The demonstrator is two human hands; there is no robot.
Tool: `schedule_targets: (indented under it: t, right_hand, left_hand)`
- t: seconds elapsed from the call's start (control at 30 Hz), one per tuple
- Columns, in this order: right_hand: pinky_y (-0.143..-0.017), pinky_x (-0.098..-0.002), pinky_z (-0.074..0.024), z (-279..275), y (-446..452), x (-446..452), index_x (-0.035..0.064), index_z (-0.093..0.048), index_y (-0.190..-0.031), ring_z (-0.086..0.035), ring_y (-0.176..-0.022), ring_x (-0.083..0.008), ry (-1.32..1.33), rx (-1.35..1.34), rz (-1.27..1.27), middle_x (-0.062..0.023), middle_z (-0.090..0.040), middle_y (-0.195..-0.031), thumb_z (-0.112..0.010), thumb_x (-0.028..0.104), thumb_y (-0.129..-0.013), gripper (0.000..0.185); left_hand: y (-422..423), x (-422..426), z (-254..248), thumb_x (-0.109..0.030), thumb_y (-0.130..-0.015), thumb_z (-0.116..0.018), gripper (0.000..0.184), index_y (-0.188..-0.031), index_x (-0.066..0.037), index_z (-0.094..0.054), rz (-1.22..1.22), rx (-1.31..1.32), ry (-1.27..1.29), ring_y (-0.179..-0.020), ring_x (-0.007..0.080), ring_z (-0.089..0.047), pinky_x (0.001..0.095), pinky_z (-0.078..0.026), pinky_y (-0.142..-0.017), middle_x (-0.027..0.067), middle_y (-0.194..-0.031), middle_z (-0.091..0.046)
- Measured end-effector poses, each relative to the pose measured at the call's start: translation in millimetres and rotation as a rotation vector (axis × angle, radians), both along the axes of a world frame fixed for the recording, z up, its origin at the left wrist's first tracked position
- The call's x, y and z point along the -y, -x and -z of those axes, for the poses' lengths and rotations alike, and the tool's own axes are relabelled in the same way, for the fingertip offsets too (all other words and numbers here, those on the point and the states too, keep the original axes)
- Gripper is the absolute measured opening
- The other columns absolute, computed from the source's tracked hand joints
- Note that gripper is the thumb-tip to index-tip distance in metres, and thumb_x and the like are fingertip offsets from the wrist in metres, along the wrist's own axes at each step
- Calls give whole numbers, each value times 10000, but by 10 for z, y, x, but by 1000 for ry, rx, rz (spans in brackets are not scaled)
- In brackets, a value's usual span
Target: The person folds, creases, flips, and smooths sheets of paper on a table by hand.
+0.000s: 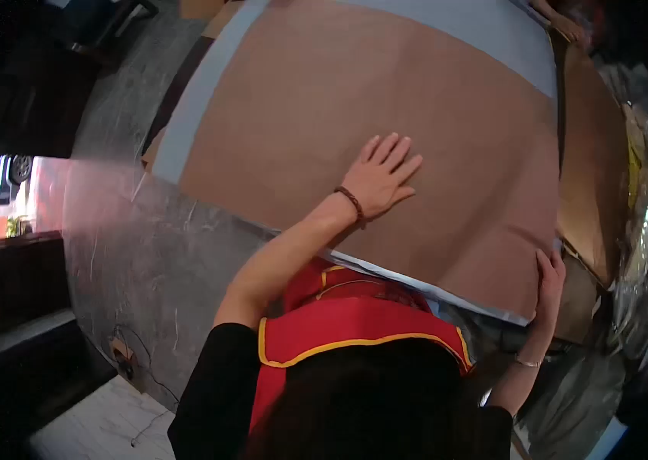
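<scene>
The left hand (381,180) lies palm down, its grip open and fingers fanned, on a broad brown sheet with pale blue-grey borders (301,100) reaching from centre to twelve o'clock. At four o'clock the right hand (550,284) touches its edge; whether that grip pinches, I cannot tell. Crumpled clear plastic wrap (646,238) lies at three o'clock, another person's hand (569,29) at one o'clock

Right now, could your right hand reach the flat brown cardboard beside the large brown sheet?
Probably yes: the right hand is at the edge of the sheet, and the way to the cardboard looks free.
</scene>
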State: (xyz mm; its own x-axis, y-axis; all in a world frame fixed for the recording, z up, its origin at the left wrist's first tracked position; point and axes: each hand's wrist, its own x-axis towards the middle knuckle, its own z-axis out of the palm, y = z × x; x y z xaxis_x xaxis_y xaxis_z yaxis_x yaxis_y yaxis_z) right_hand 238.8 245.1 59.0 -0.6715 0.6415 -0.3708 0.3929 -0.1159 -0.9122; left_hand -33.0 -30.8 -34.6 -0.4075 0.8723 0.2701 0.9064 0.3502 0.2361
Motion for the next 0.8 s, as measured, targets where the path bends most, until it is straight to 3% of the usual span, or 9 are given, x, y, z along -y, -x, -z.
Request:
schedule_targets:
  t: [0.1,0.17,0.27,0.37,0.43,0.57,0.67,0.73,0.8]
  right_hand:
    - [-916,-338,-412,-258,93,185,-5,-471,-1270,-496,-1111,-228,2,-114,11,-137,-503,-1237,-524,191,-907,416]
    - [-960,-390,-384,-118,-115,-47,23,-463,-1293,-450,-1175,-261,-438,1,16,-155,-443,-1305,-536,236,-888,463]
    - [-986,-446,-356,-557,324,296,48,-433,-1324,-414,-1214,-279,-191,-99,185,-163,-397,-1345,-549,277,-860,530]
    - [-977,-438,-358,-737,581,488,58,-391,-1355,-422,-1201,-277,-504,-75,227,-171,-410,-1337,-575,284,-827,603]
    - [-966,-411,-366,-803,765,541,55,-404,-1336,-434,-1185,-266,-430,-113,186,-166,-434,-1310,-570,252,-827,570]
    - [-911,-318,-392,-1041,1238,1061,29,-474,-1212,-494,-1081,-209,-208,-219,-11,-135,-524,-1170,-545,130,-831,400]
    - [-834,-272,-418,-1071,1575,1342,18,-493,-1121,-525,-966,-153,-49,-272,-395,-86,-549,-1067,-512,65,-841,284]
    - [-749,-245,-427,-971,1739,1427,16,-493,-1109,-527,-883,-121,-107,-128,-426,-56,-562,-988,-505,41,-829,281]
    - [-687,-241,-431,-906,1913,1563,14,-500,-1089,-525,-831,-101,-175,-84,-562,-43,-567,-946,-498,35,-813,277]
  left_hand:
    - [3,26,-30,-422,-875,-494,536,-1327,-147,-407,8,11,-6,-1314,323,-262,481,-180,-1078,146,-1403,-331]
    - [10,17,-9,-440,-882,-471,538,-1327,-146,-406,6,37,-27,-1321,319,-251,481,-167,-1082,143,-1407,-326]
    - [5,-25,112,-459,-880,-465,545,-1326,-149,-411,8,55,-92,-1329,312,-232,481,-139,-1090,141,-1417,-310]
    - [4,-37,62,-461,-869,-487,548,-1316,-152,-419,-1,74,-60,-1333,313,-225,472,-130,-1093,141,-1410,-315]
    - [-7,-50,-18,-424,-863,-515,524,-1296,-140,-432,-10,69,-106,-1309,321,-263,482,-169,-1077,146,-1397,-327]
    - [84,-268,-434,-346,-850,-537,381,-1134,-92,-531,-41,361,-247,-1145,330,-436,480,-325,-961,141,-1221,-481]
    - [337,-314,-1154,-443,-906,-457,499,-1188,-34,-507,-10,1195,-436,-908,295,-573,389,-467,-766,165,-1040,-575]
    - [491,-324,-1414,-545,-890,-442,643,-1209,10,-497,46,1648,-423,-823,218,-590,327,-498,-657,170,-1019,-580]
    - [637,-403,-1441,-559,-870,-461,685,-1242,16,-475,89,1543,-346,-842,236,-586,324,-493,-701,188,-1033,-569]
